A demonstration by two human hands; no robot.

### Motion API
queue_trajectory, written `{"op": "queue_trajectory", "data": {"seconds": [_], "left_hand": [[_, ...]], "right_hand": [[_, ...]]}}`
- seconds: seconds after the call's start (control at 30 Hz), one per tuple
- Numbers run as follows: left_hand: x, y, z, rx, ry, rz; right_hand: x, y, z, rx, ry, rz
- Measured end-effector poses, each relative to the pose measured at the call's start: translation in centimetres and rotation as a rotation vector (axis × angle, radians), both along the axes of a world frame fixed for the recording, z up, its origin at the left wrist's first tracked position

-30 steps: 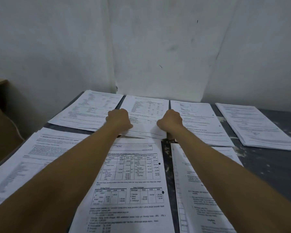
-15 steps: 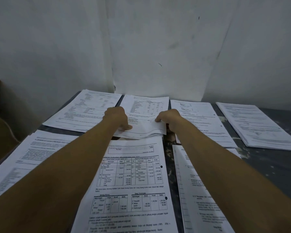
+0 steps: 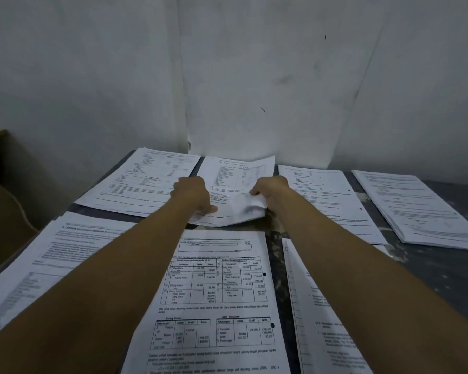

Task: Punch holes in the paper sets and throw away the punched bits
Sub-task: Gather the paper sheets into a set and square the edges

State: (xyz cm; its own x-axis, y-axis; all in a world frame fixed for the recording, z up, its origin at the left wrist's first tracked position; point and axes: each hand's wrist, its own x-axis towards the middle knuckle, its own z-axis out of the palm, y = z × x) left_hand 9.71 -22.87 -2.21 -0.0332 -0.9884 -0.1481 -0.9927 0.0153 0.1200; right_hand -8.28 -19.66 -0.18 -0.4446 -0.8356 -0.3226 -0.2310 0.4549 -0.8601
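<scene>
since a moment ago the middle paper set (image 3: 235, 190) at the far row of the table (image 3: 443, 268) has come up at its near edge and now bows and crumples between the two hands, where before it lay flat. the left hand (image 3: 193, 194) has its grip curled over the set's near left corner, thumb on top, and the right hand (image 3: 270, 191) pinches the near right corner, fingers closed on the sheets. just nearer than that set lies a punched set (image 3: 222, 300) with two holes down its right margin, other paper sets (image 3: 327, 201) flat either side.
</scene>
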Motion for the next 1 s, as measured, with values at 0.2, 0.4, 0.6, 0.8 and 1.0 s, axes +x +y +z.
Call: {"op": "queue_trajectory", "data": {"seconds": [0.2,0.4,0.6,0.8,1.0], "left_hand": [[0.5,-0.1,0.7,-0.019,0.23,0.039],[1.5,-1.0,1.7,-0.198,1.161,0.251],[2.7,-1.1,4.6,-0.355,1.395,0.115],[2.7,0.3,6.3,-0.542,1.354,-0.009],[3.0,1.4,6.6,-0.516,1.404,-0.083]], "right_hand": [[-0.5,0.3,-0.2,-0.166,-0.08,0.004],[-2.2,1.6,2.4,-0.378,-0.179,0.095],[-3.1,1.9,3.1,-0.418,-0.191,0.123],[-2.6,1.8,3.5,-0.452,-0.22,0.141],[-2.5,2.3,4.0,-0.516,-0.247,0.152]]}}
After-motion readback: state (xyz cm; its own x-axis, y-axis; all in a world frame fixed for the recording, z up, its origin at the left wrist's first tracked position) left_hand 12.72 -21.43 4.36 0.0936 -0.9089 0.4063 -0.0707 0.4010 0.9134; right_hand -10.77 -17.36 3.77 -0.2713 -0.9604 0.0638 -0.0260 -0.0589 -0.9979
